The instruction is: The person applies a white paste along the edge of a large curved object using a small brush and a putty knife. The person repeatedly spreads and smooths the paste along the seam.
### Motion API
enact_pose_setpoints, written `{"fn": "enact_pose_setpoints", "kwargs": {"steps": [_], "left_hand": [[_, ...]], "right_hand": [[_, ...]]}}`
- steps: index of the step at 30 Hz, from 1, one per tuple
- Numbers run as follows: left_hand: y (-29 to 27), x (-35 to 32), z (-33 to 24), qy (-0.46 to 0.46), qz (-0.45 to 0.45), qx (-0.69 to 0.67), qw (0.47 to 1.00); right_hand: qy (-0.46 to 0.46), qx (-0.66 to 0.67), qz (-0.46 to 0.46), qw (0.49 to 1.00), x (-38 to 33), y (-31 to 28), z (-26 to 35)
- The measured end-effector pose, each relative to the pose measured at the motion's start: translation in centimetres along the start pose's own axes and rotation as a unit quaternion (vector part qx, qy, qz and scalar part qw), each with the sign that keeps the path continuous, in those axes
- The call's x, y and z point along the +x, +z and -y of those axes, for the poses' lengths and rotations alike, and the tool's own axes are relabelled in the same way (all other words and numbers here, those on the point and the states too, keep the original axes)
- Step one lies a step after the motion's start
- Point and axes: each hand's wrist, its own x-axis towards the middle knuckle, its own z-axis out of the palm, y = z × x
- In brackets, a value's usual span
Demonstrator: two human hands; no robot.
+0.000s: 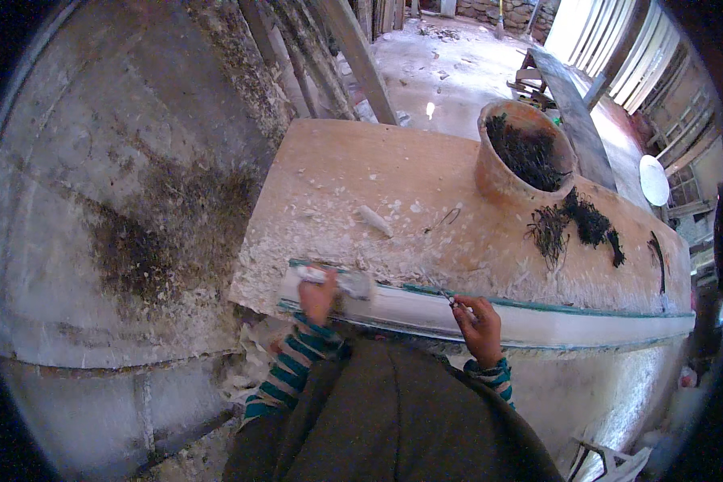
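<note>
A long white plaster moulding point(530, 320) with green edges lies along the near side of the wooden table. At its left end my left hand point(317, 297) is closed around something whitish, smeared by motion and too blurred to name. Farther right, my right hand point(479, 325) pinches a thin metal tool point(435, 283) with a dark handle end. The tool slants up and left over the moulding's far green edge. White scraps and a pale cylindrical piece point(374, 221) lie on the table beyond the hands.
A clay-coloured bucket point(490, 165) holding dark fibres stands at the table's far right. Bunches of dark fibre point(590, 221) lie beside it, with a thin dark strip point(659, 261) farther right. A stained grey panel point(120, 209) rises at left; timber beams point(357, 60) lean behind the table.
</note>
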Motion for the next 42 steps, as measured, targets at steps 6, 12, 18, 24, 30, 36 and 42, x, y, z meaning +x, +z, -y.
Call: {"fn": "enact_pose_setpoints", "kwargs": {"steps": [6, 12, 18, 24, 30, 36, 42], "left_hand": [[-11.4, 6.8, -5.1, 0.215, -0.174, 0.217, 0.936], [-4.1, 1.2, -4.4, 0.303, 0.076, 0.071, 0.947], [-2.0, 0.7, 0.6, 0.123, 0.102, 0.062, 0.985], [-21.8, 14.1, 4.9, 0.303, -0.207, 0.065, 0.928], [-17.3, 3.3, -1.9, 0.239, -0.177, 0.112, 0.948], [0.2, -12.1, -0.7, 0.125, 0.123, -0.079, 0.981], [2.9, -12.9, 3.7, 0.036, -0.059, -0.040, 0.997]], "right_hand": [[0.003, -0.023, -0.053, 0.998, -3.0, 1.5, 1.8], [0.090, 0.030, -0.126, 0.987, -6.6, 4.5, 2.6], [0.144, 0.050, -0.143, 0.978, -9.9, 6.3, 2.6], [0.146, 0.086, -0.148, 0.974, -12.9, 4.9, 0.0], [0.140, 0.047, -0.032, 0.989, -14.0, 1.8, -1.8], [0.209, 0.055, 0.009, 0.976, -14.2, -0.6, -3.0], [0.217, 0.106, -0.024, 0.970, -16.9, -2.8, -4.4]]}}
